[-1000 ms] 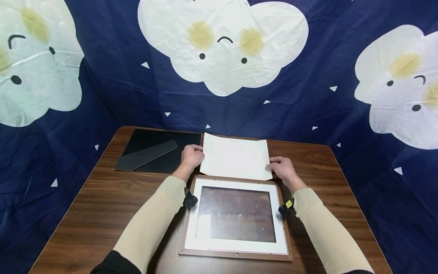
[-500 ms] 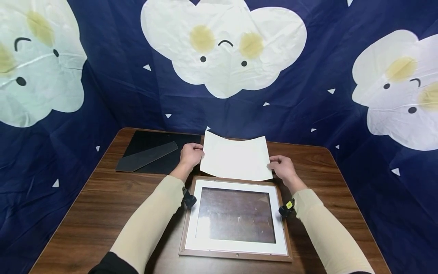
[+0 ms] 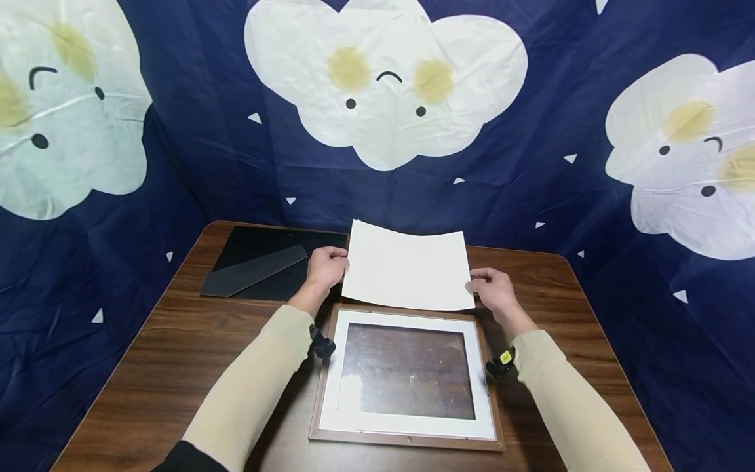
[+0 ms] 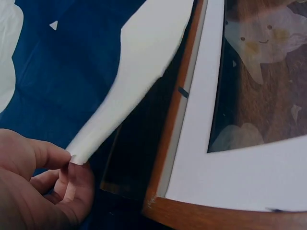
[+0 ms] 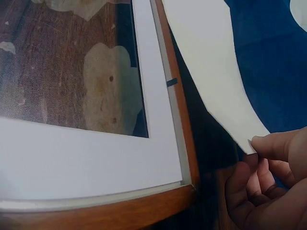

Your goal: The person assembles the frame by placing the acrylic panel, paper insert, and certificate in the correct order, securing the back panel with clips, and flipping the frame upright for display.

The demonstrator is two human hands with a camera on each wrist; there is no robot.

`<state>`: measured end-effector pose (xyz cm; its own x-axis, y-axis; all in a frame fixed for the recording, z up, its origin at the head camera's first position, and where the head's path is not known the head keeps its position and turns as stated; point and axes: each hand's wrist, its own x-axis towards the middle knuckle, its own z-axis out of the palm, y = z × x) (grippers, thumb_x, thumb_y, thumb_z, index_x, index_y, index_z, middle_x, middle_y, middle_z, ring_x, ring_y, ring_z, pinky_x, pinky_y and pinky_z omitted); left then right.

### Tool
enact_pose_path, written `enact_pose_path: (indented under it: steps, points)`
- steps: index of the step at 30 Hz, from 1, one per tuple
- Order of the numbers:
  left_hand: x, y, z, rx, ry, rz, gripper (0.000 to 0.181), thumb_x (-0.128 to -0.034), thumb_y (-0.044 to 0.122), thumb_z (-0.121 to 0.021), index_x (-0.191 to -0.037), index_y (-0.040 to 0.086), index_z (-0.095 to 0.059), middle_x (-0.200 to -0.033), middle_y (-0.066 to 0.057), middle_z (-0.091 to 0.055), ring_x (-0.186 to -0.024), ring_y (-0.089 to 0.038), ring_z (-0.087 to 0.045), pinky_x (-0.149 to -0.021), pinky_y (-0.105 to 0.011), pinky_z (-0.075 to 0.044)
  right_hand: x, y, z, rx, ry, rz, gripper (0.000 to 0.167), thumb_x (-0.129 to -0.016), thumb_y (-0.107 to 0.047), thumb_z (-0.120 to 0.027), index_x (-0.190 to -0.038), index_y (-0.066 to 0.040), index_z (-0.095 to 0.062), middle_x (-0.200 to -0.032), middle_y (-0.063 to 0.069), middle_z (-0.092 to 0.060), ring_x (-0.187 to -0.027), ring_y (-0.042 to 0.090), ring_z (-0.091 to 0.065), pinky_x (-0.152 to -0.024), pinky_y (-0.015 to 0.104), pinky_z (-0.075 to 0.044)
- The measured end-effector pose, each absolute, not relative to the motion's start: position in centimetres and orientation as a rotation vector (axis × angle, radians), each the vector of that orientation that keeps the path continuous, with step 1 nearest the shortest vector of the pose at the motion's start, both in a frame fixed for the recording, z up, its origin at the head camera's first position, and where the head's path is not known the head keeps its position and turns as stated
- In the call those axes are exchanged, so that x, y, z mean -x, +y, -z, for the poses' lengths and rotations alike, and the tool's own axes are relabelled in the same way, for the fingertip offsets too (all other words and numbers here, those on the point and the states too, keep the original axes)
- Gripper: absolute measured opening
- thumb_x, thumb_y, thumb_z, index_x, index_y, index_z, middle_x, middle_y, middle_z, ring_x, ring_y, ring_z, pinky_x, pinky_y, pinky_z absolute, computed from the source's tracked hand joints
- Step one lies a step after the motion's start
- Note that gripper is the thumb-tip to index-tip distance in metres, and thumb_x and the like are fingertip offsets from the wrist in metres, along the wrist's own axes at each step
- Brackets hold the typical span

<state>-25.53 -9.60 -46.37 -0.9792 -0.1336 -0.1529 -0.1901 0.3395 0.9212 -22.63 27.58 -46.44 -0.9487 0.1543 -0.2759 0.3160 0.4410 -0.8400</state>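
A white sheet of paper (image 3: 409, 269) is held up behind the picture frame, bowed along its upper edge. My left hand (image 3: 326, 267) pinches its left side; in the left wrist view the thumb and fingers of the left hand (image 4: 45, 177) grip the paper's edge. On the other side my right hand (image 3: 494, 292) pinches the right edge, which the right wrist view confirms for the right hand (image 5: 268, 177). Nearer to me lies the brown wooden picture frame (image 3: 317, 410), face down or up I cannot tell, with a white mat (image 3: 425, 425) around a clear, reflective pane (image 3: 407, 370).
A black backing board (image 3: 271, 236) with a folded-out dark stand flap (image 3: 253, 271) lies at the table's back left. The brown wooden table (image 3: 177, 367) ends against a blue cloth (image 3: 501, 203) printed with white clouds.
The paper has come up slightly off the table, and its upper edge has bowed and then flattened somewhat. Both hands keep their pinch, now a little farther apart. The picture frame stays put.
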Motion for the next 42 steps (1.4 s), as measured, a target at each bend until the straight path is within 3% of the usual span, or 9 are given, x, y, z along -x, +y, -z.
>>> enact_pose_path:
  steps: [5,13,19,27,34,42]
  points:
    - [25.5,-9.5,45.9,0.280,2.483,-1.804,0.040,-0.0893,0.007,-0.056,-0.126,0.003,-0.070,-0.111,-0.016,-0.071,-0.069,-0.018,-0.061,-0.063,-0.027,-0.053,22.4,28.0,46.1,-0.401,2.541,1.540,0.045,-0.093,-0.014,-0.065,-0.136,-0.002,-0.060,-0.110,0.013,-0.064,-0.090,0.019,-0.061,-0.068,0.032,-0.057]
    - [24.8,-9.6,46.1,0.325,2.293,-1.959,0.038,-0.0918,0.006,-0.056,-0.127,0.000,-0.069,-0.102,-0.013,-0.066,-0.084,-0.024,-0.061,-0.086,-0.049,-0.059,21.0,29.0,45.7,-0.360,2.483,1.626,0.046,-0.096,-0.015,-0.067,-0.139,-0.002,-0.058,-0.103,0.001,-0.063,-0.090,0.015,-0.061,-0.077,0.036,-0.058]
    - [24.1,-9.9,46.8,0.327,2.237,-1.968,0.037,-0.0933,0.007,-0.057,-0.127,-0.001,-0.068,-0.106,-0.012,-0.066,-0.084,-0.020,-0.061,-0.080,-0.038,-0.061,19.6,29.9,45.6,-0.320,2.442,1.683,0.047,-0.097,-0.015,-0.067,-0.140,0.001,-0.055,-0.105,-0.001,-0.065,-0.090,0.013,-0.061,-0.074,0.032,-0.058]
    - [22.7,-10.6,47.0,0.304,2.166,-1.943,0.037,-0.0926,0.006,-0.056,-0.128,-0.001,-0.068,-0.102,-0.010,-0.066,-0.078,-0.015,-0.062,-0.068,-0.025,-0.058,18.0,29.7,45.7,-0.308,2.302,1.801,0.042,-0.096,-0.010,-0.068,-0.133,0.006,-0.055,-0.093,-0.003,-0.065,-0.078,0.011,-0.063,-0.067,0.028,-0.057]
    - [21.1,-11.8,47.4,0.242,2.166,-1.895,0.039,-0.0909,0.004,-0.060,-0.129,-0.001,-0.067,-0.113,-0.016,-0.070,-0.081,-0.015,-0.066,-0.071,-0.027,-0.061,16.5,29.9,45.6,-0.242,2.267,1.780,0.047,-0.095,-0.011,-0.070,-0.135,0.007,-0.053,-0.093,-0.005,-0.069,-0.080,0.010,-0.064,-0.067,0.028,-0.056]
    - [18.9,-12.9,48.0,0.170,2.099,-1.920,0.038,-0.0895,-0.002,-0.061,-0.127,-0.007,-0.064,-0.101,-0.013,-0.071,-0.075,-0.013,-0.066,-0.071,-0.027,-0.061,14.8,30.2,46.2,-0.250,2.233,1.773,0.048,-0.094,-0.010,-0.071,-0.136,0.005,-0.052,-0.096,-0.003,-0.068,-0.081,0.013,-0.065,-0.068,0.029,-0.057]
